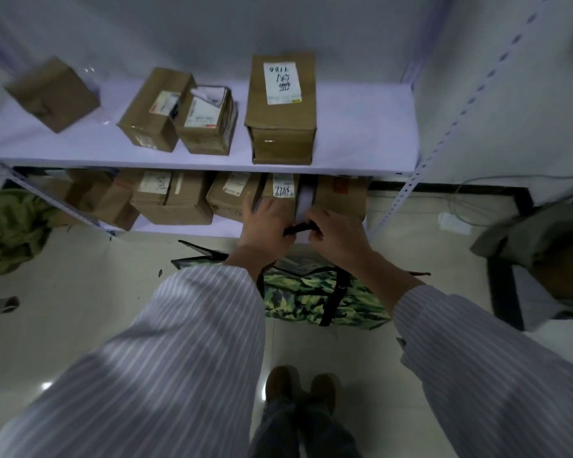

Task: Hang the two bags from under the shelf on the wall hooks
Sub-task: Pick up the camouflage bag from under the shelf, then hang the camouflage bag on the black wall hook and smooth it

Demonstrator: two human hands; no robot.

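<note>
Reaching toward the low white metal shelf [212, 161], we pinch a black webbing handle strap [298, 228] between our left hand [268, 223] and right hand [336, 233], both grips closed on it. Below our wrists, the green camouflage fabric bag [315, 297] lies on the pale tiled floor [90, 289].

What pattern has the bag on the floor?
Green camouflage on the bag, with black straps; the head view shows it.

Both hands [298, 226] on black strap [299, 228] above camouflage bag [311, 292].
</note>
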